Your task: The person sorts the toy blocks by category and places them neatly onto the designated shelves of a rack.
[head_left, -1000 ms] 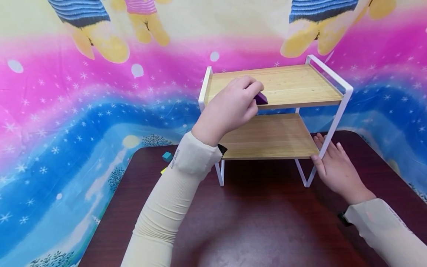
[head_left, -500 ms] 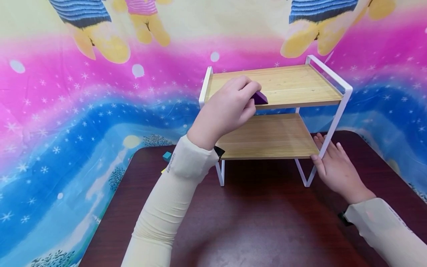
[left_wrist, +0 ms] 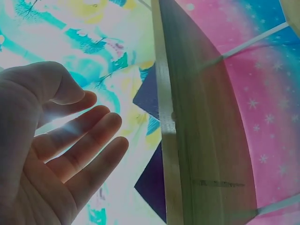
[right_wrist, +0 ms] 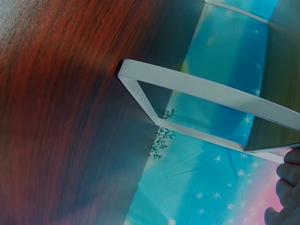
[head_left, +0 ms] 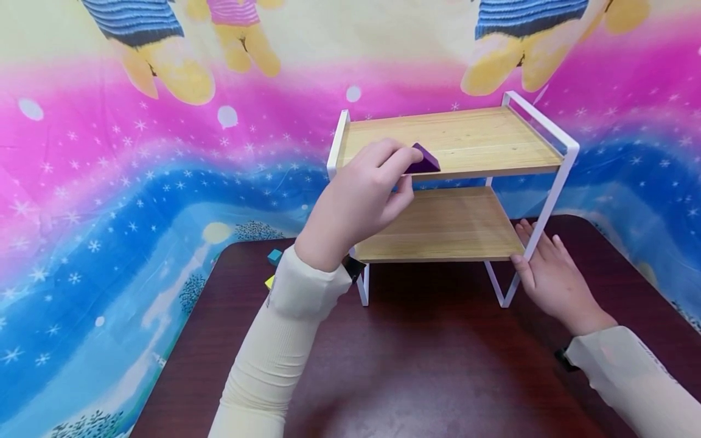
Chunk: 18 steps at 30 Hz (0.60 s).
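Two purple blocks (left_wrist: 153, 183) sit near parted left fingers (left_wrist: 86, 152); right fingers (head_left: 561, 247) straight; sleeve lettering (head_left: 654, 359) illegible.

In the head view's centre, your left hand (head_left: 356, 198) covers part of the purple block (head_left: 427, 162) and of the shelf (head_left: 487, 137). Left of centre, your left sleeve (head_left: 260, 359) hides part of the yellow block (head_left: 269, 281); the bottom edge cuts off that sleeve and the bench (head_left: 438, 383). Lettering on your right sleeve (head_left: 630, 365) is too small to read. At the right wrist view's lower right, the edge crops your right hand (right_wrist: 287, 187).
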Each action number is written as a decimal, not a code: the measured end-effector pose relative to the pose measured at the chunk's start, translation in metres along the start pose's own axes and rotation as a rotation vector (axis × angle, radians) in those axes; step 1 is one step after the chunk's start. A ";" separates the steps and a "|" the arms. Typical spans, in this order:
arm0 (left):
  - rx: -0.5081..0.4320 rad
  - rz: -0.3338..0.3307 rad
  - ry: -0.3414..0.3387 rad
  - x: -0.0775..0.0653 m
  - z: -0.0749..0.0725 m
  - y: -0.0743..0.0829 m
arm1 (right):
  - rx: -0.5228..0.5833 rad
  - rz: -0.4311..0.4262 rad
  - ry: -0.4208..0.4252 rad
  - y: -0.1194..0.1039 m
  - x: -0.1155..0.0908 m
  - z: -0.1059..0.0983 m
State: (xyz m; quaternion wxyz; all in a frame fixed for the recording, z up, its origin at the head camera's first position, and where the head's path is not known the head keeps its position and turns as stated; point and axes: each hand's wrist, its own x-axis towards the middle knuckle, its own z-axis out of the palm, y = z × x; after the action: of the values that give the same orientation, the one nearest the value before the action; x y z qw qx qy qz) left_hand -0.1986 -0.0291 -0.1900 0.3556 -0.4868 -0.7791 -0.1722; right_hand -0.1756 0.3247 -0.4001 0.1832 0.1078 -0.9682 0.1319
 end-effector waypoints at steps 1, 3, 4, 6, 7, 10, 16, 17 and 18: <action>0.002 0.003 0.011 -0.002 0.000 0.001 | -0.001 0.000 0.000 0.000 0.000 0.000; 0.007 0.006 0.032 -0.007 -0.001 0.002 | -0.001 0.000 -0.002 0.000 -0.001 0.001; 0.010 0.005 0.037 -0.009 -0.001 0.002 | -0.001 0.002 -0.003 0.000 -0.001 0.001; 0.020 -0.002 0.046 -0.014 -0.002 0.003 | -0.001 0.004 -0.003 0.000 -0.001 0.001; 0.025 -0.007 0.049 -0.016 -0.002 0.004 | -0.001 0.006 -0.003 0.000 -0.001 0.001; 0.035 -0.020 0.063 -0.023 -0.003 0.004 | 0.001 0.011 -0.004 0.000 -0.001 0.002; 0.039 -0.061 0.080 -0.039 -0.004 0.004 | 0.002 0.010 -0.003 0.000 0.000 0.002; 0.041 -0.068 0.079 -0.041 -0.004 0.004 | 0.000 0.009 -0.003 0.000 0.000 0.001; 0.041 -0.076 0.076 -0.043 -0.003 0.003 | 0.000 0.011 -0.005 0.000 0.000 0.001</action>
State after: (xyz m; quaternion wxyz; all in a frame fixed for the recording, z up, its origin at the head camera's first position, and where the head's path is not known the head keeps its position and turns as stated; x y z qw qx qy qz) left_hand -0.1831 -0.0571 -0.2195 0.3881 -0.4425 -0.7862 -0.1881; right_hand -0.1761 0.3245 -0.4010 0.1801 0.1027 -0.9692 0.1326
